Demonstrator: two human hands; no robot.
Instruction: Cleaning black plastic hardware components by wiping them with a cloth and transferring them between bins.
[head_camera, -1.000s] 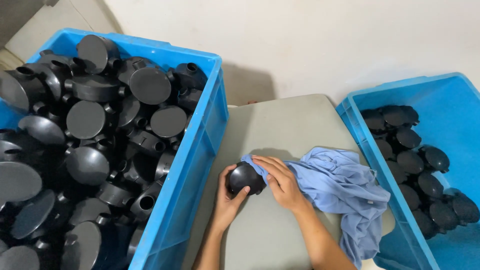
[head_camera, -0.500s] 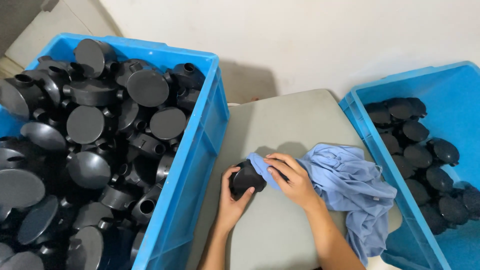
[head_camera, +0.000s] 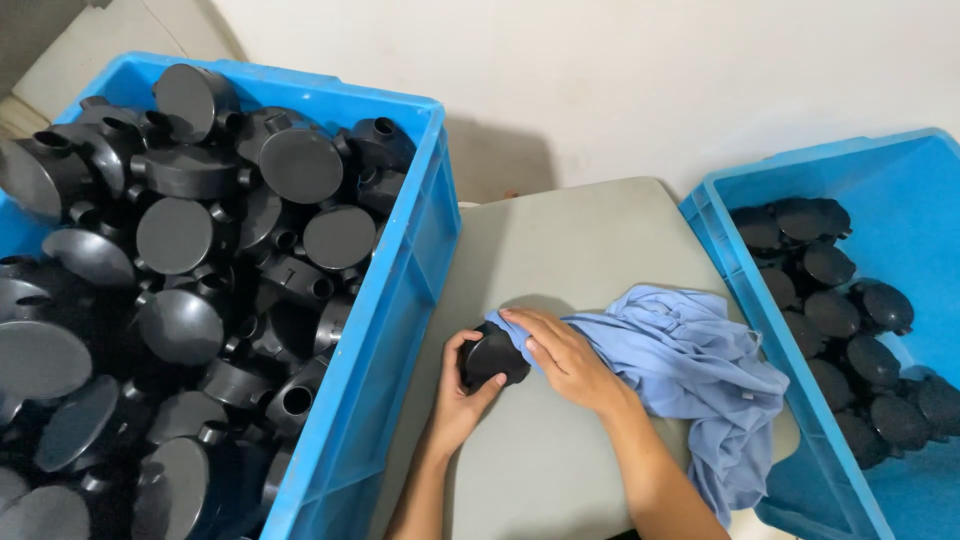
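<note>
Pale wall behind, we work at a grey desk (head_camera: 560, 240) between two blue bins: the left bin (head_camera: 420, 250) heaped with black parts, the right bin (head_camera: 720, 250) part-filled. Our left hand (head_camera: 458, 395) cups one black part (head_camera: 492, 356) from below-left; our right hand (head_camera: 565, 360) presses a blue cloth (head_camera: 680, 350) against its right side.

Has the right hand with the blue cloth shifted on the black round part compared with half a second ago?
Yes, slightly. The right hand with the blue cloth has slid left over the black round part, toward the left blue crate.
</note>
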